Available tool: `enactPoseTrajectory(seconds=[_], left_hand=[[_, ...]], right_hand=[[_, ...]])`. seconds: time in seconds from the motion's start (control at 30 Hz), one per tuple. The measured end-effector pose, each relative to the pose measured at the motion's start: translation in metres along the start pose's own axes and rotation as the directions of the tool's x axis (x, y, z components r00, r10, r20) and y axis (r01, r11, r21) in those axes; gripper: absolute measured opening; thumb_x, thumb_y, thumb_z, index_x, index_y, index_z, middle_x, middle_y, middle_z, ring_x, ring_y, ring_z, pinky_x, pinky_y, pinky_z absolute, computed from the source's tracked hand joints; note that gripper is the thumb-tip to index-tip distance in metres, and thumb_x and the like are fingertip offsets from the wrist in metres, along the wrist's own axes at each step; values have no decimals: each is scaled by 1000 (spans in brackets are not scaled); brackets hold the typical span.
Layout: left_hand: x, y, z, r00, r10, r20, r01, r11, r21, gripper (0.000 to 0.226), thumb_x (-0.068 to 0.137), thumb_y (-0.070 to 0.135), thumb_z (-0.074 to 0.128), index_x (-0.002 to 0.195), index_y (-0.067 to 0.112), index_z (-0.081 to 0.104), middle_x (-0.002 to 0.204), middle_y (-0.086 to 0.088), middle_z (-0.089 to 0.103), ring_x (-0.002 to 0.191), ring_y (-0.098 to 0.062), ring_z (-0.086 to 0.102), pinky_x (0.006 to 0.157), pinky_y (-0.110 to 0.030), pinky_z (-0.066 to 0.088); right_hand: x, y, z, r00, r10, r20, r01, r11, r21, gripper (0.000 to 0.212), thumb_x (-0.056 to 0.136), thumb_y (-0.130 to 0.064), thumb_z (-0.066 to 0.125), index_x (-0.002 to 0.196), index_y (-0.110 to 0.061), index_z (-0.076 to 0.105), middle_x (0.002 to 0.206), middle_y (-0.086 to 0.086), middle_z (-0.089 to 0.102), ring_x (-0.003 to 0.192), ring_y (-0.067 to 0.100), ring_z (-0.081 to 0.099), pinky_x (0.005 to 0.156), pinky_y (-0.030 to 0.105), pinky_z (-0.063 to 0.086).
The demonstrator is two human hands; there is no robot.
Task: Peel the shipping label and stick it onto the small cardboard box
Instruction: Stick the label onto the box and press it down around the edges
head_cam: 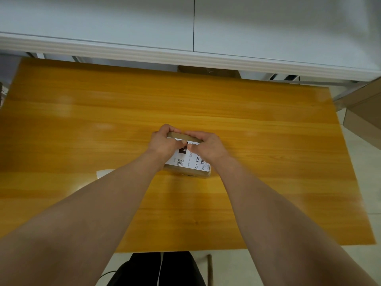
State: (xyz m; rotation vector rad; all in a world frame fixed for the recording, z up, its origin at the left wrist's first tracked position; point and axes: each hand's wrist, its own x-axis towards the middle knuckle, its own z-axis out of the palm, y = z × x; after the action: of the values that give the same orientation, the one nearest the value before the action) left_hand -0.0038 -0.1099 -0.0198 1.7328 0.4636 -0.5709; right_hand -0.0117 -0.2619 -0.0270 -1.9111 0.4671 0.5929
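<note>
A small cardboard box (190, 172) lies on the yellow wooden table (268, 151), near its middle. A white shipping label (191, 161) with a QR code, a barcode and "A03-210" lies flat on the box top. My left hand (164, 142) grips the box's far left end, thumb pressing on the label. At the far right end my right hand (207, 146) holds the box the same way, its thumb on the label too. The two thumbs nearly meet. My hands hide the far part of the label.
A white sheet of backing paper (104, 173) lies on the table left of my left forearm. Larger cardboard boxes (365, 118) stand off the table's right edge. A white cabinet (185, 27) runs behind the table. My dark trousers (160, 269) show below.
</note>
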Motion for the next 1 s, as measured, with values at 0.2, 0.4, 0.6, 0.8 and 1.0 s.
enactPoseTrajectory(seconds=[0.2, 0.4, 0.6, 0.8, 1.0], left_hand=[[-3, -1, 1, 1000, 15, -8, -16, 999, -44, 25, 77, 15, 79, 85, 31, 61, 118, -12, 64, 92, -31, 69, 63, -33, 51], [-5, 1, 1, 1000, 15, -20, -16, 999, -46, 24, 83, 12, 76, 85, 29, 61, 119, -14, 64, 90, -30, 69, 62, -34, 52], [-5, 11, 1, 997, -19, -79, 31, 989, 144, 20, 84, 29, 73, 95, 35, 57, 128, -11, 56, 105, -36, 64, 82, -46, 58], [-17, 21, 0, 998, 57, -39, -22, 799, 601, 57, 92, 55, 54, 144, 48, 31, 152, -8, 27, 136, -39, 34, 110, -55, 33], [-29, 25, -2, 996, -6, 89, -44, 836, 548, 89, 73, 30, 84, 145, 45, 36, 159, -3, 11, 142, -34, 19, 107, -40, 33]], right_hand=[[0, -2, -1, 998, 18, -60, -15, 998, 58, 33, 94, -14, 64, 118, -35, 73, 110, 5, 71, 49, 8, 44, 36, 15, 36], [4, -2, 6, 992, 38, -121, -37, 999, 12, 28, 94, -22, 63, 112, -40, 75, 120, 6, 68, 51, 9, 46, 42, 19, 37], [-4, 1, -12, 988, -97, -124, 103, 994, 43, 41, 95, -35, 59, 135, -38, 59, 160, -5, 34, 138, 25, 46, 103, 43, 50], [-20, 2, -25, 992, -42, 116, 37, 998, 41, 68, 90, -17, 71, 148, -37, 41, 151, 4, 47, 133, 28, 51, 107, 48, 48], [-24, 2, -19, 986, -70, 151, 64, 997, 42, 75, 85, -5, 74, 148, -29, 43, 147, 4, 53, 130, 25, 54, 106, 47, 49]])
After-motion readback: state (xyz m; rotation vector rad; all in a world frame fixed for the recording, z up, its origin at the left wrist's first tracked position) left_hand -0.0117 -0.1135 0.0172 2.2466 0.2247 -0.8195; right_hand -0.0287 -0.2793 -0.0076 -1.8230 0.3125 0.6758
